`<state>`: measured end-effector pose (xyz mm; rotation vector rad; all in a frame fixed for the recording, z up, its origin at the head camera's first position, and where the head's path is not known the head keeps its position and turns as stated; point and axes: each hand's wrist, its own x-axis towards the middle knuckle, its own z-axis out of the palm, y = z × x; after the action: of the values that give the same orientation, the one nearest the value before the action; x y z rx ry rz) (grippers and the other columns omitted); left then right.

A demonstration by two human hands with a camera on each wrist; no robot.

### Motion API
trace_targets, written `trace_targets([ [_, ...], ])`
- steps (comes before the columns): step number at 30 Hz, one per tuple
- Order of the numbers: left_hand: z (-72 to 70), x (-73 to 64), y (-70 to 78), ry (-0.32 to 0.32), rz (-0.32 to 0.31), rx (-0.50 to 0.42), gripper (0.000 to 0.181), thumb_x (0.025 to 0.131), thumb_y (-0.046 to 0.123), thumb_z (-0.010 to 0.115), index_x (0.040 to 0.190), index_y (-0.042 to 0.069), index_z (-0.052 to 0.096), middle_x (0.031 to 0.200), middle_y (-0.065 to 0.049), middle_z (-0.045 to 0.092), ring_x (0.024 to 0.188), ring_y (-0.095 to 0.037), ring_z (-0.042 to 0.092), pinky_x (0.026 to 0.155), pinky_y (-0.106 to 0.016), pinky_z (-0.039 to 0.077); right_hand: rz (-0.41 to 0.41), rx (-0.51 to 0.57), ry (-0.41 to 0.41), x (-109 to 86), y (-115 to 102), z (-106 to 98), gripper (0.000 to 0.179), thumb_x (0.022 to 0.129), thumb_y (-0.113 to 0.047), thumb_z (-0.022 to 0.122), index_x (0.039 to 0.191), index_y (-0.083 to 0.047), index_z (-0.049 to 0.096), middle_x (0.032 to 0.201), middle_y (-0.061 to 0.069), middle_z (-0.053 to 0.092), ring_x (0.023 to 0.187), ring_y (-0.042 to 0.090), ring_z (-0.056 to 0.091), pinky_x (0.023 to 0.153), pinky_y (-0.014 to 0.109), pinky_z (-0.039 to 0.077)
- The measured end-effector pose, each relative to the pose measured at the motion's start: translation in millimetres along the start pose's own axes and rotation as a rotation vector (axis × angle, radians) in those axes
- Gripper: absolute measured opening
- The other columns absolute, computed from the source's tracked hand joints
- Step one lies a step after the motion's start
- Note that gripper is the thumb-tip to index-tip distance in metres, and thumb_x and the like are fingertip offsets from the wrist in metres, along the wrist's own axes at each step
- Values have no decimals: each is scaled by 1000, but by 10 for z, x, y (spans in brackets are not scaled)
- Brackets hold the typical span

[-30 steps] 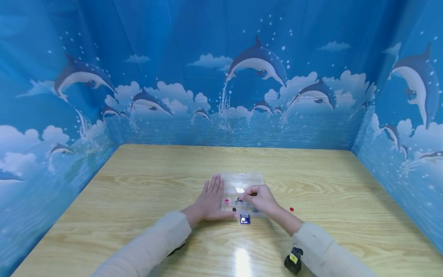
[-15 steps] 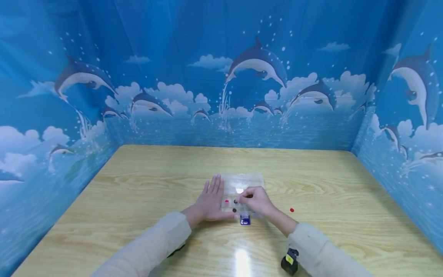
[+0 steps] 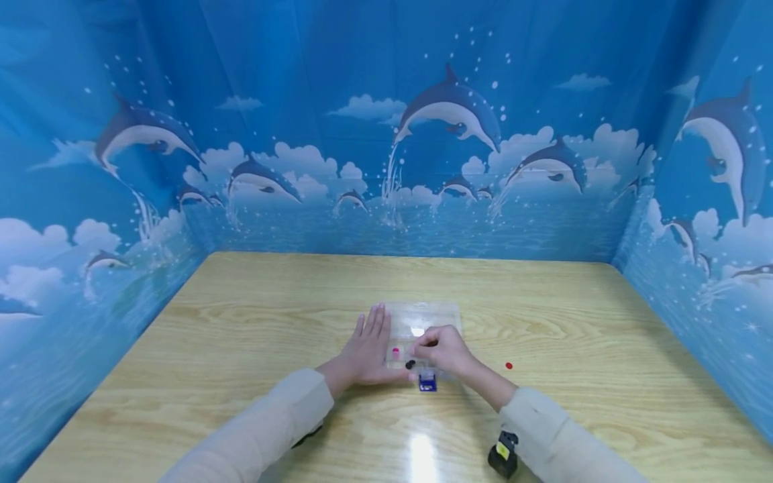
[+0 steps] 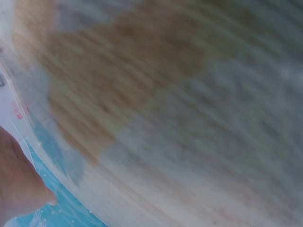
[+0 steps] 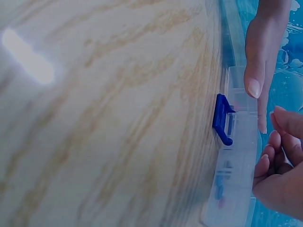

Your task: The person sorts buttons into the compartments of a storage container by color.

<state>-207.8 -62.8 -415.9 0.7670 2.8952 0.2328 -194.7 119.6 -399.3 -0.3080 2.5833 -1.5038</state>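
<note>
A clear plastic compartment box (image 3: pixel 398 362) stands on the table with its see-through lid (image 3: pixel 423 315) folded back. My left hand (image 3: pixel 367 349) lies along the box's left side, fingers straight and thumb stretched along the front edge. My right hand (image 3: pixel 447 349) is over the box with its fingers curled and thumb and index fingertips close together; no piece shows between them. Two small black pieces (image 3: pixel 410 364) sit side by side in a front compartment, just below those fingertips. One pink piece (image 3: pixel 396 351) lies in a compartment behind, to the left. The right hand hides the box's right part.
At the box's front sticks out a blue latch (image 5: pixel 221 118). A small red piece (image 3: pixel 509 365) lies on the wooden table (image 3: pixel 272 288) to the right. A curtain (image 3: pixel 302 134) printed with dolphins surrounds the table's back and sides.
One black piece has gone from my right fingertips down into the front compartment beside the other. My right hand has shifted slightly left. The left hand stays in place.
</note>
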Motion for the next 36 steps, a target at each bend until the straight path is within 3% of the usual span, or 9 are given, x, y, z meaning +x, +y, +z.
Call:
trace_targets([
  [14,5,2,0,-1,-14,-1,120,73,81,44,147,-2,1,155,-21,-7,144,-33,-7,117,-49,2,37,-23,110,-21,-16,-73,5,80,-3,67,81,-2,72,81,4,68,72,10,55,63,20,48],
  [24,5,9,-3,5,-3,-1,119,73,80,44,147,-3,2,155,-23,-6,144,-35,-6,117,-49,3,25,13,109,-63,43,-188,9,81,-7,68,86,0,70,85,8,69,73,10,57,66,19,50],
  [36,-3,0,5,-9,-18,2,119,73,80,44,147,-2,1,155,-20,-8,144,-33,-7,117,-48,1,-35,17,104,-164,90,-339,12,82,-6,67,88,5,68,84,12,68,67,5,53,59,17,47],
])
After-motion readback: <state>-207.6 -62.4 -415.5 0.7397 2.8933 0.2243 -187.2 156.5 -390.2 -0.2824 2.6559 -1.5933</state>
